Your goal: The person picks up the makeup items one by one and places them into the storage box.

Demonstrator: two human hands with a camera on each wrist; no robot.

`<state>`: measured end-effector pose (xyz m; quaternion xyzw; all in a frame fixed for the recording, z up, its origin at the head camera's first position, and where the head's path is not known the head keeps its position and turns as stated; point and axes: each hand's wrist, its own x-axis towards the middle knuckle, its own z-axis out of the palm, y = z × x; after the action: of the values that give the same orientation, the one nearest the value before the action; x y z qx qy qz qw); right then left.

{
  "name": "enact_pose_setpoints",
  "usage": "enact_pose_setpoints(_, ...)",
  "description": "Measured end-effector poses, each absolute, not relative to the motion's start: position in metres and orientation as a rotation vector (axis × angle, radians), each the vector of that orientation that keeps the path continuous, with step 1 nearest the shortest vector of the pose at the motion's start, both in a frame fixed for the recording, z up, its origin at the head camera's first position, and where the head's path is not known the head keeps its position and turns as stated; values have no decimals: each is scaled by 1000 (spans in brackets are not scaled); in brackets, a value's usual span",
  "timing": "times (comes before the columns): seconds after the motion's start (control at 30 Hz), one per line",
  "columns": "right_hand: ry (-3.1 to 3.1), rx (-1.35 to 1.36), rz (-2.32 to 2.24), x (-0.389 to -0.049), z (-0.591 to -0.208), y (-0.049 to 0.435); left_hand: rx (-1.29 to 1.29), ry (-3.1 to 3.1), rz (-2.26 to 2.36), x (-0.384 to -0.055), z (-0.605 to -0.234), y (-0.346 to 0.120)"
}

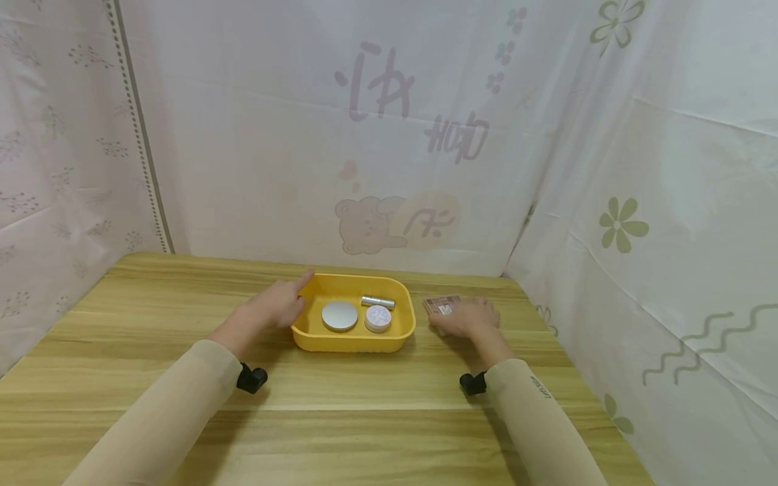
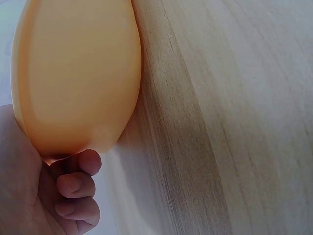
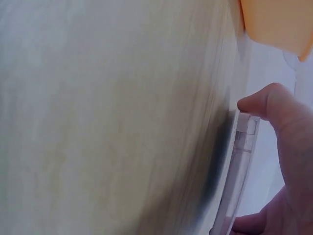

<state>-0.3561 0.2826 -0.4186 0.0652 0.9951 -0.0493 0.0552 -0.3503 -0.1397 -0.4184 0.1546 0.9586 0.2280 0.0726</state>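
Note:
A yellow plastic basket sits towards the back of the table. At its left end my left hand grips the rim, with fingers curled under the edge in the left wrist view. Inside lie a round silver tin, a small round case with a star-patterned lid, and a silver tube. To the basket's right, my right hand holds a flat eyeshadow palette with brown squares. The right wrist view shows thumb and a finger at opposite edges of the clear-sided palette.
The wood-grain table ends at a pale printed curtain behind the basket. Another stretch of curtain runs along the right side, near the right arm. A black wrist camera is strapped to the left wrist.

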Motion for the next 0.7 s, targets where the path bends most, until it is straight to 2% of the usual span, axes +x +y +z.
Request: enact_pose_setpoints(0.7,3207,125,-324,-372,-406,273,449,2884,667,-350,-419,-139)
